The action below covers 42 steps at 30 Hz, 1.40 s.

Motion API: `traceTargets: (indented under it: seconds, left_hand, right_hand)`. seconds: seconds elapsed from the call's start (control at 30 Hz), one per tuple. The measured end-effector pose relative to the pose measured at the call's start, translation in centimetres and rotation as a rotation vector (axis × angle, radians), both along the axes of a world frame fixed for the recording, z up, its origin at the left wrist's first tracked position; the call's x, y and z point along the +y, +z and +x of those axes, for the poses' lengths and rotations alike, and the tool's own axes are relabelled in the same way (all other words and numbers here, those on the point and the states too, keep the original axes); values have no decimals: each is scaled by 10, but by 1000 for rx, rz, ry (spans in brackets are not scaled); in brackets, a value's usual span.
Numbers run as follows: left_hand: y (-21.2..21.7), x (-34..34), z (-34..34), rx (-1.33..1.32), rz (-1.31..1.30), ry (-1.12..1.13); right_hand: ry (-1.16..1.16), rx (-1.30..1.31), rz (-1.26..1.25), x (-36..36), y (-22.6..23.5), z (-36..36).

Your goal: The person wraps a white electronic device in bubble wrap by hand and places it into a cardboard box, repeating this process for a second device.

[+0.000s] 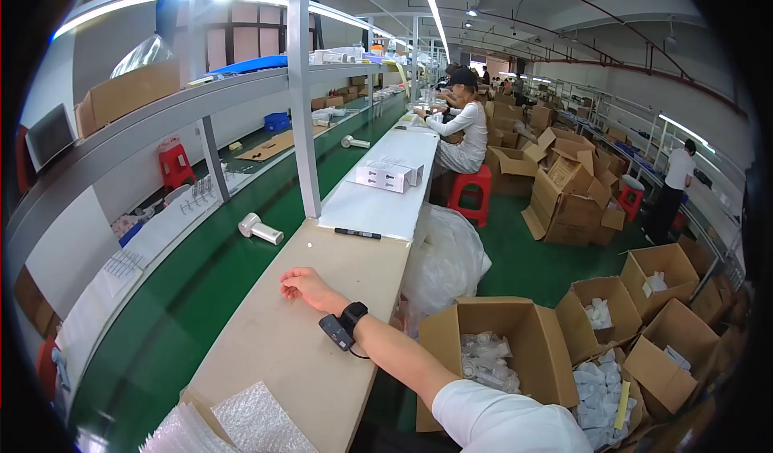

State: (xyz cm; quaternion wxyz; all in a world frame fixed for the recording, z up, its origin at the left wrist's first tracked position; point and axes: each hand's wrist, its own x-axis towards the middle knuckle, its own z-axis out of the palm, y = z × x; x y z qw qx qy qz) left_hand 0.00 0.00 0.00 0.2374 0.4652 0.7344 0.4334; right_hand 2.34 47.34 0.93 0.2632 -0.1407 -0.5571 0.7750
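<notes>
My right hand (303,285) rests on the brown tabletop (322,356), knuckles up, fingers loosely curled with nothing in them. A black device on a strap (342,326) sits on that wrist, and the white sleeve is at the lower right. The nearest things are a black marker pen (357,233) farther along the bench and bubble wrap sheets (241,425) at the near end. My left hand is out of view.
A green conveyor belt (209,292) runs along the left carrying white handheld devices (259,229). White boxes (388,174) lie on the white bench section. Open cartons (491,348) of bagged white parts and a clear plastic bag (447,260) stand at right. A seated person (465,127) works ahead on a red stool.
</notes>
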Motion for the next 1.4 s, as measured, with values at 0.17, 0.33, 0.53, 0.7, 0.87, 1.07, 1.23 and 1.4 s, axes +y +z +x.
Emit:
traceTargets:
  seconds: [0.17,0.33,0.53,0.7,0.87,1.07,1.23,1.4]
  left_hand:
    - [16,-9,35,16,78,102]
    - [21,-5,-2,173,22,61]
    - [25,-18,-41,395,-33,50]
    - [23,-45,-50,-52,77,229]
    - [20,-57,-53,-71,381,374]
    - [2,-59,-72,254,598,402]
    - [1,-65,-90,441,498,235]
    - [-1,-78,-100,384,433,195]
  right_hand:
    - [-3,-27,-47,-15,6,14]
    - [3,3,-61,-20,-8,-31]
    - [-128,-36,63,-37,-10,-42]
    - [-95,-126,197,-61,-3,-65]
    - [-118,-156,262,-68,-14,-85]
    - [-384,-451,885,-55,-29,-147]
    - [-479,-563,1406,-30,-42,-221]
    - [-526,-736,1394,-48,-38,-249]
